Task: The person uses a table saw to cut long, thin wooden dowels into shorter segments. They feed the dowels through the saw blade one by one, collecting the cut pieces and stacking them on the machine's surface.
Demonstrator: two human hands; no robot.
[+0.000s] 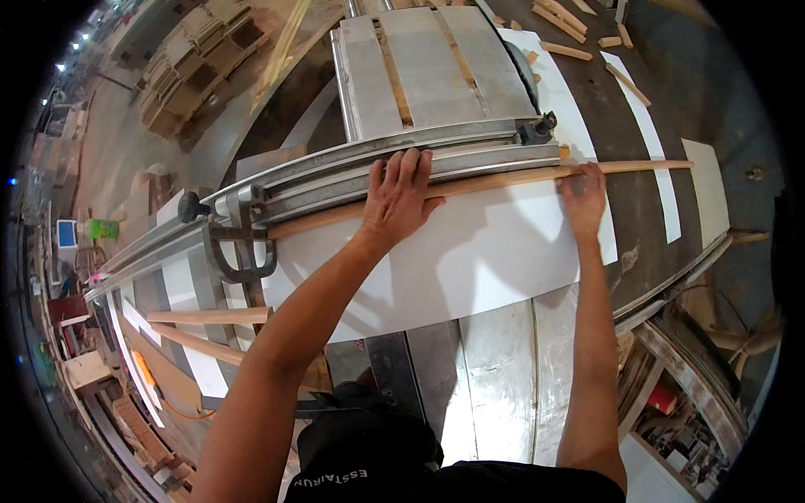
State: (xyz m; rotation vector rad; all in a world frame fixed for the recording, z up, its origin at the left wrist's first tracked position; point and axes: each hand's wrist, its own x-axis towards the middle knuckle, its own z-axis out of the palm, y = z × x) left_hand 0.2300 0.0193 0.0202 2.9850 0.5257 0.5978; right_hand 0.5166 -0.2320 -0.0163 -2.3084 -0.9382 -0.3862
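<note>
A long, narrow wooden strip lies along the metal fence of a saw table, over a white sheet. Its left end meets a C-shaped metal stop, and the right end reaches past the fence. My left hand grips strip and fence together: its fingers reach over the fence and the thumb is at the strip. Farther right, my right hand is closed on the strip near the fence's end, with its fingertips partly hidden.
Beyond the fence is a grooved metal table. Wood offcuts are scattered at the far right. Two more wooden strips lie at the near left. Stacked wood stands on the floor at the far left.
</note>
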